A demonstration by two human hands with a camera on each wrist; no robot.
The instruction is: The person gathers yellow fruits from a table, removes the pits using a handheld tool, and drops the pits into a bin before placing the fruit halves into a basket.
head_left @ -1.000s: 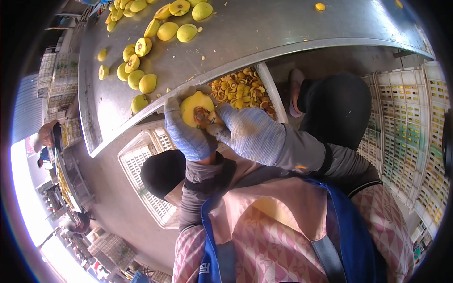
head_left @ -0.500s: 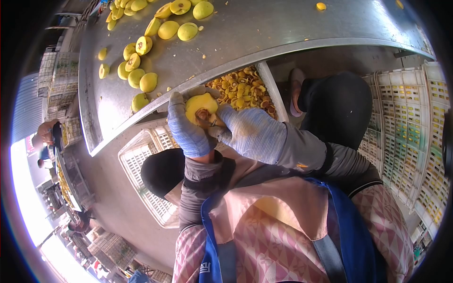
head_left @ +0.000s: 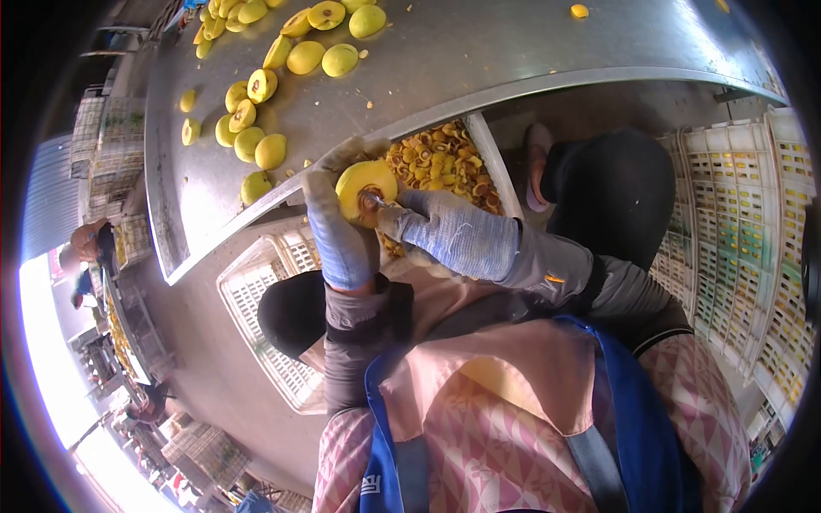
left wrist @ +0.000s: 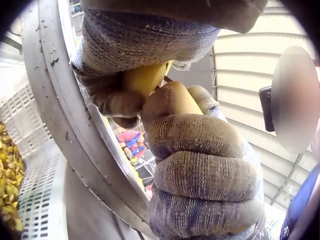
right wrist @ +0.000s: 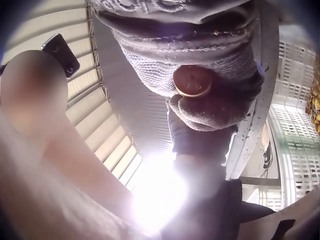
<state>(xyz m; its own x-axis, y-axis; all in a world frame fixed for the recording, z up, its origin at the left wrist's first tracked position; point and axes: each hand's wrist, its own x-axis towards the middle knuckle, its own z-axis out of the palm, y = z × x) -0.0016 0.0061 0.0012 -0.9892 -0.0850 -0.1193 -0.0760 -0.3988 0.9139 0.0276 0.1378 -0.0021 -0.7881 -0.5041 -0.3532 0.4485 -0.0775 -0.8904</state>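
A halved yellow fruit [head_left: 366, 190] rests in my gloved left hand [head_left: 335, 229], fingers behind it and its cut face towards my right hand. My right hand [head_left: 457, 238] grips a small tool whose metal tip [head_left: 375, 201] is at the brown hollow of the fruit. In the left wrist view, the left glove [left wrist: 145, 42] surrounds the fruit [left wrist: 142, 80], while the right hand's fingers [left wrist: 202, 170] curl round a yellowish handle [left wrist: 186, 100]. The right wrist view shows a round brown end [right wrist: 192, 81] protruding from the right glove [right wrist: 200, 55]; the tool's tip is hidden there.
Fruit halves [head_left: 305, 57] lie on the metal table [head_left: 479, 51], whose raised edge [head_left: 547, 81] runs just beyond the hands. Below it is a heap of small fruit pieces [head_left: 440, 158]. White crates stand left [head_left: 256, 282] and right [head_left: 727, 205], beside the knees.
The right hand has turned, showing more of its back, with the tool still at the fruit. The fruit has tilted and shows more of its cut face. The left hand's fingers have shifted around it.
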